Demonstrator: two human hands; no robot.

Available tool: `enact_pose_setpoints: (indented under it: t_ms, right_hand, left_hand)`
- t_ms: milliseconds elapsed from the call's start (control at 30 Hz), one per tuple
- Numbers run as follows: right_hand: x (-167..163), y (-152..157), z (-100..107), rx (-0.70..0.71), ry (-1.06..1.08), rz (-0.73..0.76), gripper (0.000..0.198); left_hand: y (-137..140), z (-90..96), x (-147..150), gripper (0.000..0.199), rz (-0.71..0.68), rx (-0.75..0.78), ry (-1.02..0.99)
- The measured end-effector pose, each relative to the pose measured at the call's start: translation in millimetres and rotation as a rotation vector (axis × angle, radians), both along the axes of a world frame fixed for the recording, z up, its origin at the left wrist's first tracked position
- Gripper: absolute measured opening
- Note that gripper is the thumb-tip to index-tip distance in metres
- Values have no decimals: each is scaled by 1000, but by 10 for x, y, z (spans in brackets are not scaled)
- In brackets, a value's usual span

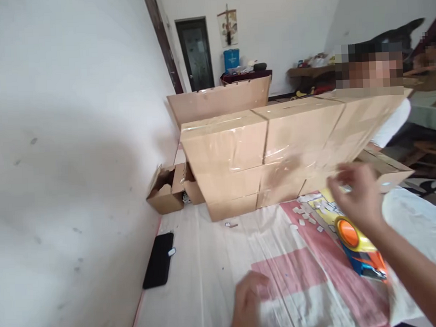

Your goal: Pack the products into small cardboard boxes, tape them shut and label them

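Note:
My left hand (246,297) is low over the cloth at the front, its fingers loosely bent and apart, with nothing seen in them. Higher on the right, my right hand (356,191) is blurred by motion in front of the cardboard boxes (292,136), its fingers bent; whether it holds anything is unclear. The boxes stand stacked in a wall several wide, with shiny clear tape across their faces. Below my right wrist lies a tape dispenser (364,258) with a yellow-and-orange roll and a blue-and-orange body, partly covered by my forearm.
A black phone (159,260) lies by the wall at left. Small white paper pieces (307,215) are scattered on the patterned cloth (201,280). Open cartons (167,202) stand behind the stack at left, another carton (392,173) at right. A person (393,122) is behind the boxes.

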State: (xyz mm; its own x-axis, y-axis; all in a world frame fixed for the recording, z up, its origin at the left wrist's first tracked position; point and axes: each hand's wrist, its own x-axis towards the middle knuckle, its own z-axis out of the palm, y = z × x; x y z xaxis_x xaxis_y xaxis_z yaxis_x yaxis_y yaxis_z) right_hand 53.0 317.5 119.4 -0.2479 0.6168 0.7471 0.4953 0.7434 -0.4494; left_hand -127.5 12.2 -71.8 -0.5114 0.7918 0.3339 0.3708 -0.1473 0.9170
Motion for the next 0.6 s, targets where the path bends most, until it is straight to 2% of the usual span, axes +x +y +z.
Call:
enact_pose_setpoints:
  t_ms: [67, 133, 200, 300, 367, 467, 600]
  right_hand:
    - [-661, -770, -192, -5, -147, 419, 14]
    - [-1345, -1404, -489, -83, -249, 716, 22]
    - [-2034, -1808, -791, -224, -390, 829, 36]
    - [-3026, -2012, -1089, -323, -686, 706, 62]
    - [-3592, -1989, -1162, -373, -859, 550, 74]
    - [-4196, -1898, -1175, -431, -940, 443, 80]
    - [-4634, -1810, -1186, -536, -975, 343, 62]
  left_hand:
    - [-20, 336, -595, 65, 192, 4, -16]
    - [8, 587, -1284, 56, 404, -23, -7]
    - [87, 765, -1971, 43, 587, -70, 45]
    - [260, 957, -2804, 55, 675, -179, 201]
    - [372, 1040, -3155, 59, 649, -315, 295]
    - [492, 1076, -3398, 53, 583, -568, 397]
    - [568, 1054, -3484, 49, 544, -807, 506]
